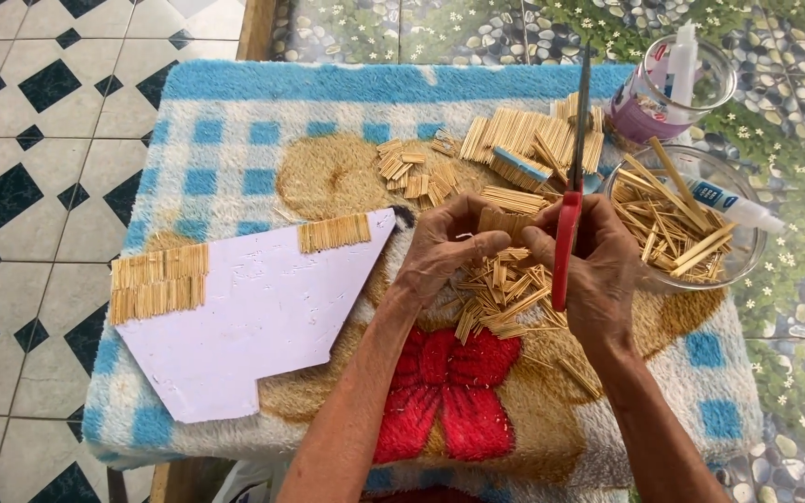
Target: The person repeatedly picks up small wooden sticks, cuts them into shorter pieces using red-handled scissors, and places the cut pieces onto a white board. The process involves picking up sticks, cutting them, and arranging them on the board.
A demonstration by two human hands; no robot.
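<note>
My left hand (446,250) pinches a small bundle of thin wooden sticks (503,224) over the table's middle. My right hand (598,265) grips red-handled scissors (570,200), whose blades point away from me, and its fingers also touch the bundle. Below both hands lies a loose pile of cut stick pieces (500,298). To the left rests a pale lilac cardboard shape (253,326) with two glued rows of sticks: one at its top right edge (333,233), one at its left corner (158,282).
A blue-checked fluffy towel with a red bow picture (235,140) covers the small table. Stacks of cut sticks (524,140) lie at the back. A clear bowl (743,256) holds longer sticks and a glue tube (733,203). A clear jar (673,88) stands behind. Tiled floor lies left.
</note>
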